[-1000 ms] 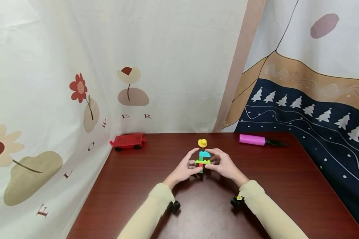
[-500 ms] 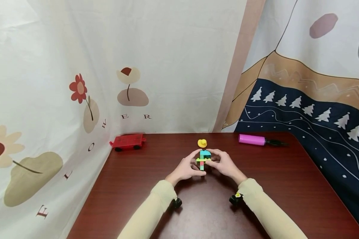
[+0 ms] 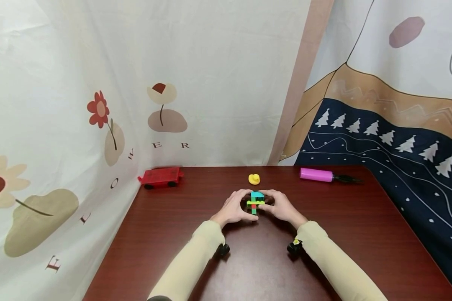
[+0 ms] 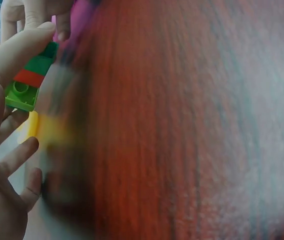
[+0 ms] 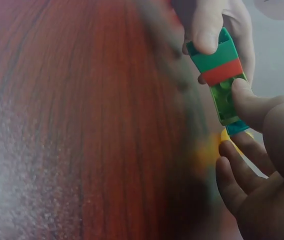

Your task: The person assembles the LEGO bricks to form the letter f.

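A small stack of toy building blocks (image 3: 254, 203) is held between both hands, over the middle of the table in the head view. Blue tops it, a lime plate crosses its middle, and red and green pieces lie below. My left hand (image 3: 233, 208) grips it from the left, thumb at the lower green block (image 4: 41, 62). From the right, my right hand (image 3: 283, 207) pinches it, thumb on the lime plate (image 5: 225, 102) and fingers by the blue top. The fingers partly hide the blocks' far side. In the right wrist view, the red block (image 5: 223, 72) sits between green and lime.
A yellow rubber duck (image 3: 254, 179) sits just beyond the hands. At the back left stands a red toy wagon (image 3: 160, 177), and a pink hand pump (image 3: 316, 175) with a black end lies at the back right. Printed cloth (image 3: 226, 83) hangs behind the brown table (image 3: 260, 267).
Both forearms have shifted slightly forward. My left thumb has moved to the bottom of the block stack. The stack rose a little, then came down slightly. Duck, wagon and pump stay put.
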`<state>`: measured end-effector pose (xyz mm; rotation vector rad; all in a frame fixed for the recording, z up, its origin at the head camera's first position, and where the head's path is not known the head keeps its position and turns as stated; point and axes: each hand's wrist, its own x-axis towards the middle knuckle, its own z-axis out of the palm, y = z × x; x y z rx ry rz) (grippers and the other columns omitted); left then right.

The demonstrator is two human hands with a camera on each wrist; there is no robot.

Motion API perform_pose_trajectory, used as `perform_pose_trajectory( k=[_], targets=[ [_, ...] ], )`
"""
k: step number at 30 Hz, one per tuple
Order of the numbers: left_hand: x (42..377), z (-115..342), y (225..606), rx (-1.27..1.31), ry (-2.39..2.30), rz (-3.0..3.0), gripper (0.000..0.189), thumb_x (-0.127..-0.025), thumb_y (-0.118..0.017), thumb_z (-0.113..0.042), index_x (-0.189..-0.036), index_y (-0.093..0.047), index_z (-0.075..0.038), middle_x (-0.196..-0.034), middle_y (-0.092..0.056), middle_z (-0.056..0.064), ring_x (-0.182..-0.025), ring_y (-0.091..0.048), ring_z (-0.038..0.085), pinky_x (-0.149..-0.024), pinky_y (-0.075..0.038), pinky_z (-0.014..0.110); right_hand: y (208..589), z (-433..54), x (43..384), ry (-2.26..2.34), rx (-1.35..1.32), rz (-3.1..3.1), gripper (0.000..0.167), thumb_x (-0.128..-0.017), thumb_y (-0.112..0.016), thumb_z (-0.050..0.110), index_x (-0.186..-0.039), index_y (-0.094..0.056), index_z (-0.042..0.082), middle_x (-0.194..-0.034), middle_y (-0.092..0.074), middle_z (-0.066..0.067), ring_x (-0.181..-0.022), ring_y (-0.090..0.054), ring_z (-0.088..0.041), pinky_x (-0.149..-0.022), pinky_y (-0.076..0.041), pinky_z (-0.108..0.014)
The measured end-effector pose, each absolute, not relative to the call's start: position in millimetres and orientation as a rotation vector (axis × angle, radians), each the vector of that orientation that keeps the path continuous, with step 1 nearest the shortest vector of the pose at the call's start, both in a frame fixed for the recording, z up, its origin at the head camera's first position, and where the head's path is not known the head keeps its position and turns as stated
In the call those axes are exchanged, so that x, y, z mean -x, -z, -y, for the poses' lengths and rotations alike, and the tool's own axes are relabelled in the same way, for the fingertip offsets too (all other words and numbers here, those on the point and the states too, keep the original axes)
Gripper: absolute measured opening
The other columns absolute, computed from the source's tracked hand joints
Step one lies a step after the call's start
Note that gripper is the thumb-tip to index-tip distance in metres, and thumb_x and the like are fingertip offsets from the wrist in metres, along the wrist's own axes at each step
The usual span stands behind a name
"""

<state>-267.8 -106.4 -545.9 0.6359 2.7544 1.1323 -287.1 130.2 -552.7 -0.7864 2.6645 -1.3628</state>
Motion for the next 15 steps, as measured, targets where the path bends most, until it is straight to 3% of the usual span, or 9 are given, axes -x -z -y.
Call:
perform_pose_trajectory(
  k=[8, 15],
  targets=[
    [272, 107, 557, -0.587, -1.094, -2.749, 0.098, -0.08, -0.091, -0.049, -0.16, -0.045, -0.016, -0.157, -0.051, 0.003, -0.137, -0.044, 0.027, -0.114, -0.037, 0.053, 561, -128, 293, 1.319, 0.712, -2.729, 0.052, -0.093, -0.083, 0.021, -0.138, -0.067, 0.001, -0.129, -0.071, -0.015, -0.113, -0.067, -0.029, -0.099, -0.054, -0.05],
    [276, 108, 563, -0.551, -1.16, -2.689, 0.095, -0.081, -0.091, -0.044, -0.16, -0.046, -0.016, -0.16, -0.048, 0.004, -0.139, -0.041, 0.028, -0.115, -0.033, 0.053, 571, -128, 295, 1.364, 0.618, -2.712, 0.049, -0.093, -0.084, 0.024, -0.135, -0.069, 0.005, -0.128, -0.071, -0.013, -0.111, -0.067, -0.027, -0.093, -0.056, -0.045]
  ],
)
